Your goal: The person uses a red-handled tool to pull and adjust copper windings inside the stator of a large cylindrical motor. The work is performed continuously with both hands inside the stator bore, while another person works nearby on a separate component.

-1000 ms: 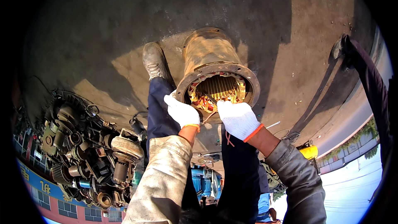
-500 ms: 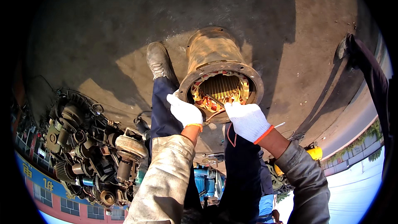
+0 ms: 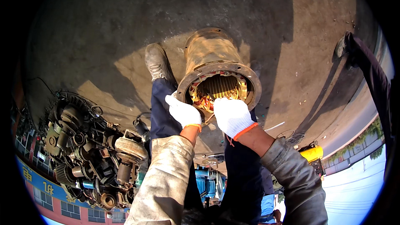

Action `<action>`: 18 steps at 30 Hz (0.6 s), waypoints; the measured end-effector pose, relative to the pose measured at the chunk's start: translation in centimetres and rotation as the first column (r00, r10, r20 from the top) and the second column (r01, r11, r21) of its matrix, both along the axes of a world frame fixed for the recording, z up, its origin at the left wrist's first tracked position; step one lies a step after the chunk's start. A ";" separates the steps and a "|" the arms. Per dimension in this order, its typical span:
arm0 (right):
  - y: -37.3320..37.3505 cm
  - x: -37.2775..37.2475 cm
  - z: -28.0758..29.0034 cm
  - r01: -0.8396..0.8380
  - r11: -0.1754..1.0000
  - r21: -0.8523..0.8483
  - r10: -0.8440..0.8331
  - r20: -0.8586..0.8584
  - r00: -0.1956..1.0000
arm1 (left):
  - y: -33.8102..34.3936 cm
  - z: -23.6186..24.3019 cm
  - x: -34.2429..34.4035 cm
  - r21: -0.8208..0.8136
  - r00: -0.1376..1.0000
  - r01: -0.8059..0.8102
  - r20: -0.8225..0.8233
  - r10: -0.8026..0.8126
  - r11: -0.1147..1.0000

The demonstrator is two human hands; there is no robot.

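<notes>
A rusty cylindrical motor stator housing [image 3: 212,54] lies on the ground between my feet, its flanged open end facing me. Inside the opening, copper-coloured windings [image 3: 221,86] are bound with red and yellow wrapping. My left hand [image 3: 183,111], in a white knitted glove, grips the lower left of the flange, its fingertips partly hidden. Also gloved, my right hand [image 3: 233,116] is closed at the lower edge of the windings; whatever its fingers hold is hidden. A short reddish lead [image 3: 209,118] shows below the flange, between the two hands.
A heap of greasy machine parts [image 3: 91,150] fills the left side. My shoe [image 3: 156,61] is beside the housing. A thin white stick [image 3: 275,126] and coiled wire [image 3: 293,138] lie on the right. Another person's leg [image 3: 368,58] stands far right, near a yellow object [image 3: 311,154].
My right hand has moved left and slightly up along the windings; the thin dark rod seen at its fingers is now hidden. My left hand stays on the flange.
</notes>
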State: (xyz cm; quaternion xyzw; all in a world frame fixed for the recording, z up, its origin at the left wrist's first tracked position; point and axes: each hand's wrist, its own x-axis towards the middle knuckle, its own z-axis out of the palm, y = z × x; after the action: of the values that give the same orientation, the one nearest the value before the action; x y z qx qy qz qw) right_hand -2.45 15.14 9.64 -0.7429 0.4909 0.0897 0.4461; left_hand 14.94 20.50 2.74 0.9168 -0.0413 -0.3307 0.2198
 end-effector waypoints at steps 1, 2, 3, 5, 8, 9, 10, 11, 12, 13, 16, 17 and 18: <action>-0.1 -0.2 0.3 -0.007 1.000 -0.005 0.007 -0.018 1.000 | -1.5 1.1 -1.0 0.007 0.998 -0.050 -0.036 0.050 0.999; 0.0 -0.6 0.4 -0.102 0.994 0.024 0.104 -0.084 0.991 | -2.8 1.8 -1.5 0.010 0.993 -0.101 -0.064 0.102 0.995; 0.2 -0.3 1.0 -0.028 0.987 0.158 0.042 -0.087 0.995 | -2.9 2.9 -1.7 -0.003 0.996 -0.074 -0.050 0.073 0.997; -0.8 0.9 -0.4 -0.035 0.996 0.077 0.035 0.000 0.999 | -2.2 1.9 -0.8 -0.004 0.990 -0.125 -0.073 0.124 0.992; 0.1 0.4 -2.5 0.000 0.999 0.043 -0.004 0.085 0.996 | -3.3 2.2 -1.9 0.063 0.999 0.009 0.049 -0.012 0.998; -0.5 0.3 -1.8 -0.055 0.997 0.057 0.055 0.011 0.998 | -4.4 2.4 -2.4 -0.075 0.975 -0.220 -0.057 0.216 0.973; -0.6 0.7 -1.1 -0.076 0.994 0.084 0.075 0.007 0.997 | -3.5 2.5 -1.5 -0.096 0.987 -0.149 -0.073 0.142 0.984; -1.2 0.9 -1.1 -0.097 0.991 0.093 0.097 -0.004 0.995 | -2.9 1.6 -0.9 -0.044 0.998 -0.061 -0.003 0.061 0.997; -1.4 1.0 -1.1 -0.122 0.986 0.112 0.125 -0.022 0.992 | -2.2 1.4 -0.9 0.038 0.998 0.021 0.051 -0.023 0.999; 0.9 0.7 -1.8 -0.032 0.998 0.054 0.029 0.061 0.998 | -1.6 2.2 -0.9 0.132 0.989 0.108 0.089 -0.120 0.985; 1.6 0.2 -4.2 0.020 0.991 0.133 -0.029 0.060 0.998 | -2.7 1.7 -1.7 0.001 0.996 -0.076 -0.054 0.076 0.997; 0.6 0.4 -3.4 -0.038 0.986 0.161 0.038 0.003 0.999 | -3.6 1.7 -1.8 -0.136 0.951 -0.278 -0.180 0.253 0.951; -1.2 0.7 -1.9 -0.107 0.971 0.215 0.118 -0.040 0.992 | -2.6 1.1 -0.9 -0.100 0.955 -0.278 -0.134 0.264 0.955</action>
State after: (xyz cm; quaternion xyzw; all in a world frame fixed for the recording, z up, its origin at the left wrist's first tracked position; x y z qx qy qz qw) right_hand -1.77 13.92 7.70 -0.7151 0.4472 0.1863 0.5039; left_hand 14.02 17.89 3.88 0.8778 0.0787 -0.3488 0.3187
